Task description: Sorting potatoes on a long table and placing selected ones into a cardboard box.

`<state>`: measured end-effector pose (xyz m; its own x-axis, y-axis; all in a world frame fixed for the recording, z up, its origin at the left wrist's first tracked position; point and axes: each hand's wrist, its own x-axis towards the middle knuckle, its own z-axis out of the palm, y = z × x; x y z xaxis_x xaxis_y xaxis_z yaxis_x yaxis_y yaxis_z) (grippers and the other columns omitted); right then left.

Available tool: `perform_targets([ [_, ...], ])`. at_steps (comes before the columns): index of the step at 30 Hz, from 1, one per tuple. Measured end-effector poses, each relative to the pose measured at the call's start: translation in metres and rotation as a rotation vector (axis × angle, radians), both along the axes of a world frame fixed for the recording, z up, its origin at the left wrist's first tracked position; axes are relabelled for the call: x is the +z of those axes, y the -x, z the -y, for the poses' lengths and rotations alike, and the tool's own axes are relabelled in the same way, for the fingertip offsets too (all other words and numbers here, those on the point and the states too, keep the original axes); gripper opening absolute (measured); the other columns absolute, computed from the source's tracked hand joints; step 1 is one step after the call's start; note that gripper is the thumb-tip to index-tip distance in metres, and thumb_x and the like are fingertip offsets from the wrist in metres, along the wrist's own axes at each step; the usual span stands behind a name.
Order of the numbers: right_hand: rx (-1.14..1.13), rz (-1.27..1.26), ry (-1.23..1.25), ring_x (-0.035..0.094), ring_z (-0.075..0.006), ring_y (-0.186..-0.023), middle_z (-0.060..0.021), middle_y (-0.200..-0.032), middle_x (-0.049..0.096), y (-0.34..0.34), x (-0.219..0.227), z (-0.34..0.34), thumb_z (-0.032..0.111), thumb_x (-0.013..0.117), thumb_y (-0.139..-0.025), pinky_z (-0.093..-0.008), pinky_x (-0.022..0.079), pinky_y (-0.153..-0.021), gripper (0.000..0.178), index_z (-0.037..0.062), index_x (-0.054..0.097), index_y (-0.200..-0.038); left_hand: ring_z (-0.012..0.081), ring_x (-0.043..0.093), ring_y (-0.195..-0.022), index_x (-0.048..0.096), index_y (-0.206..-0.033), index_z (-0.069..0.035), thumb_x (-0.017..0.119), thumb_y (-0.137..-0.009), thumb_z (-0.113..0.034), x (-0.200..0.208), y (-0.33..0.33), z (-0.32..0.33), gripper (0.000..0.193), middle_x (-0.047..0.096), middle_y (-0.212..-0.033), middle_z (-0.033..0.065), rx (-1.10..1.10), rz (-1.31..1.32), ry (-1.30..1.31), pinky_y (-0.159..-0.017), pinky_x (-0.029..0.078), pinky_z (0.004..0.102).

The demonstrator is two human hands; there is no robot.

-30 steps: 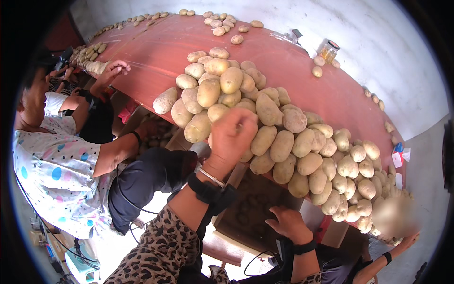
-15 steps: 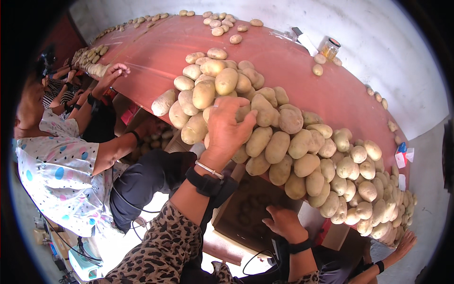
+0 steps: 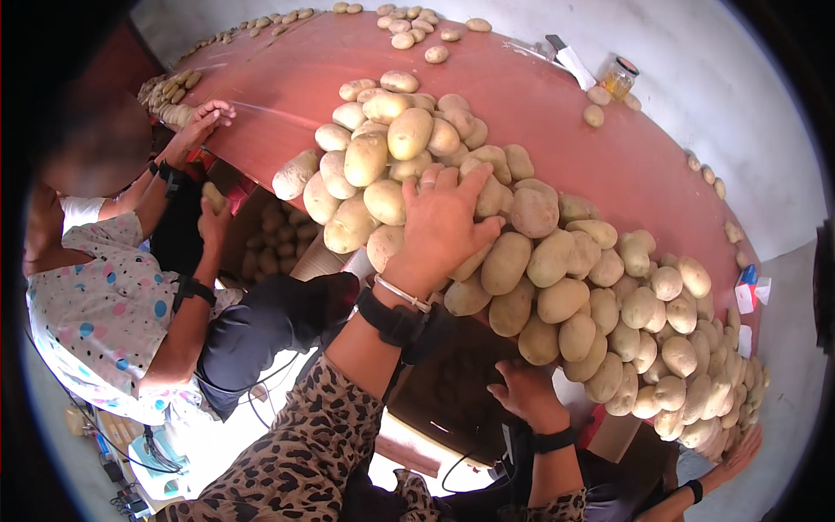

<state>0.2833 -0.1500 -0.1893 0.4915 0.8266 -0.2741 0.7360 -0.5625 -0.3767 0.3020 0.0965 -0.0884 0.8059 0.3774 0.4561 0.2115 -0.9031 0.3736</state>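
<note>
A long heap of potatoes (image 3: 561, 300) covers the near edge of the red table. My left hand (image 3: 444, 217) lies on the heap with its fingers apart, palm down over several potatoes. No potato is seen lifted in it, though what is under the palm is hidden. Below the table edge, my right hand (image 3: 529, 398) hangs over a dark open box (image 3: 444, 400). Its thumb and forefinger are apart with nothing visible between them; the other fingers are partly hidden.
At the left sits a person in a dotted shirt (image 3: 113, 313), holding a potato (image 3: 213, 198). Another person's hand (image 3: 744, 451) touches the heap's right end. Loose potatoes (image 3: 409, 26) and a glass jar (image 3: 619, 80) stand along the table's far side (image 3: 287, 96).
My left hand has spread its fingers and settled flatter on the potatoes, slightly to the right. My right hand has barely moved. The neighbour's near hand has risen with a potato in it.
</note>
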Motion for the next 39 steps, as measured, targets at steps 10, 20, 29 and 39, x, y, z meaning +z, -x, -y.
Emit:
perform_targets([
  [10, 0.048, 0.149, -0.103, 0.059, -0.0343, -0.078, -0.0151, -0.079, 0.060, -0.006, 0.006, 0.003, 0.028, 0.069, -0.073, -0.0422, 0.047, -0.069, 0.031, 0.0053, 0.057, -0.090, 0.0116, 0.051, -0.103, 0.052, -0.119, -0.005, 0.065, -0.071, 0.004, 0.013, 0.004, -0.014, 0.051, 0.055, -0.110, 0.0048, -0.328, 0.327, 0.735, -0.092, 0.041, 0.0262],
  [20, -0.042, -0.005, -0.017, 0.058, -0.0339, -0.091, -0.0157, -0.097, 0.059, -0.008, 0.004, 0.011, 0.026, 0.070, -0.072, -0.0410, 0.048, -0.075, 0.043, 0.0081, 0.054, -0.107, 0.0260, 0.051, -0.106, 0.056, -0.114, -0.004, 0.068, -0.065, -0.010, 0.028, 0.032, 0.013, 0.051, 0.054, -0.110, 0.0122, -1.228, -0.409, 0.789, -0.092, 0.038, 0.0325],
  [29, -0.064, -0.127, 0.008, 0.057, -0.0313, -0.096, -0.0135, -0.094, 0.062, -0.008, 0.019, 0.010, 0.029, 0.070, -0.069, -0.0412, 0.045, -0.081, 0.033, 0.0078, 0.061, -0.093, 0.0189, 0.058, -0.073, 0.060, -0.104, -0.004, 0.067, -0.071, -0.014, 0.019, 0.035, 0.036, 0.035, 0.060, -0.084, 0.0070, -1.191, -0.452, 0.704, -0.063, 0.046, 0.0292],
  [39, -0.034, -0.084, 0.080, 0.054, -0.0358, -0.101, -0.0167, -0.099, 0.060, -0.014, -0.002, 0.011, 0.033, 0.069, -0.071, -0.0475, 0.038, -0.089, 0.040, 0.0062, 0.059, -0.099, 0.0041, 0.052, -0.071, 0.060, -0.090, -0.004, 0.057, -0.084, -0.003, 0.011, 0.021, -0.066, 0.007, 0.059, -0.082, -0.0009, -0.103, 0.740, 0.855, -0.065, 0.043, 0.0191],
])
